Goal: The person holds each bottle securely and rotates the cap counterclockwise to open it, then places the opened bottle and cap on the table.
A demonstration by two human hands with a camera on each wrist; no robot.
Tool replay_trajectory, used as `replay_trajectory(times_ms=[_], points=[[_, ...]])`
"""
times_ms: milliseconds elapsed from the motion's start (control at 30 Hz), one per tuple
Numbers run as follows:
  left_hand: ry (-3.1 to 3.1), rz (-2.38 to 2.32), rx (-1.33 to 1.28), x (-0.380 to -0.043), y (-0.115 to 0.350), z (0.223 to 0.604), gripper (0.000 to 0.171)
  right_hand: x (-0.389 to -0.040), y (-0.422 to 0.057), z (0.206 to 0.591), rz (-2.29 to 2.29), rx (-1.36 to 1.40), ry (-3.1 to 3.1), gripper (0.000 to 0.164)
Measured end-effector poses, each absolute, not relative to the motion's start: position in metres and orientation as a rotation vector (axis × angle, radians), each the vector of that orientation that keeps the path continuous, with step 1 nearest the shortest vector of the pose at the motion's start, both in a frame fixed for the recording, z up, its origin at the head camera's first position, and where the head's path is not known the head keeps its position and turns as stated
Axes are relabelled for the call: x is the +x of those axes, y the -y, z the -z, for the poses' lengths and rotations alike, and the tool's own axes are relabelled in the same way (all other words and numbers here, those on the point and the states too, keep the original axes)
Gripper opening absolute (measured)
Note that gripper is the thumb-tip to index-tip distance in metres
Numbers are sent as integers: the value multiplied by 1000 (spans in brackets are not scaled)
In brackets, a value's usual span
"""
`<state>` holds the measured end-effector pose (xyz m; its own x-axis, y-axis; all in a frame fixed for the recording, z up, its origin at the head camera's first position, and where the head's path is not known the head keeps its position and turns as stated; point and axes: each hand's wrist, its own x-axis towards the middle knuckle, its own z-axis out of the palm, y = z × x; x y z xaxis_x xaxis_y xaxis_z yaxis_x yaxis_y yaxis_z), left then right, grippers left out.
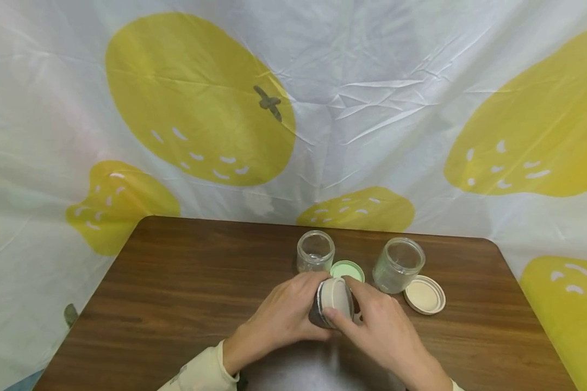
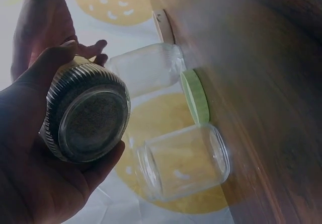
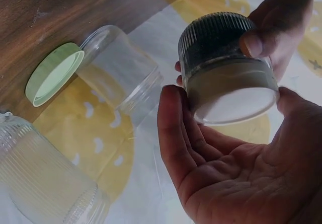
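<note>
My left hand [image 1: 281, 312] grips a ribbed glass jar [image 2: 93, 121] filled with something dark, its thumb and fingers wrapped around the glass. The jar is tilted, its round base showing in the left wrist view. A pale cream lid [image 3: 234, 103] covers its mouth. My right hand [image 1: 388, 328] holds this lid by the edge, thumb on one side and fingers on the other. Just beyond the hands lies a green lid [image 1: 348, 269], beside an uncovered clear jar [image 1: 315, 252]. To the right stands a second uncovered jar [image 1: 398, 266], with a cream lid [image 1: 424, 295] lying by it.
The dark wood table [image 1: 200, 266] has rounded far corners. Behind it hangs a white cloth [image 1: 372, 70] printed with large yellow fruit. Both uncovered jars stand near the table's far edge.
</note>
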<state>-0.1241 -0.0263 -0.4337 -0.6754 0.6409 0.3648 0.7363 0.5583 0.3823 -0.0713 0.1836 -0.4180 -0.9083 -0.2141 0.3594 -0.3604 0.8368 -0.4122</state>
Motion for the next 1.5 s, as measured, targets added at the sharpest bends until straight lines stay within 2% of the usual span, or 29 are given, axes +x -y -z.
replay_trajectory(times_ms=[167, 633, 1067, 1233, 1333, 1500], points=[[2610, 759, -1163, -125, 27, 434, 89, -69, -187, 419, -675, 497, 2736, 71], [2614, 748, -1153, -127, 29, 436, 90, -66, -189, 421, -695, 632, 2724, 91], [2640, 789, -1146, -126, 30, 435, 93, -66, -190, 422, -698, 704, 2712, 93], [2636, 793, -1144, -125, 29, 436, 90, -64, -188, 422, -735, 633, 2702, 100], [2616, 792, -1146, -125, 28, 436, 88, -64, -187, 422, -715, 468, 2691, 96], [2598, 761, -1145, -125, 26, 435, 90, -65, -185, 421, -628, 166, 2715, 70]])
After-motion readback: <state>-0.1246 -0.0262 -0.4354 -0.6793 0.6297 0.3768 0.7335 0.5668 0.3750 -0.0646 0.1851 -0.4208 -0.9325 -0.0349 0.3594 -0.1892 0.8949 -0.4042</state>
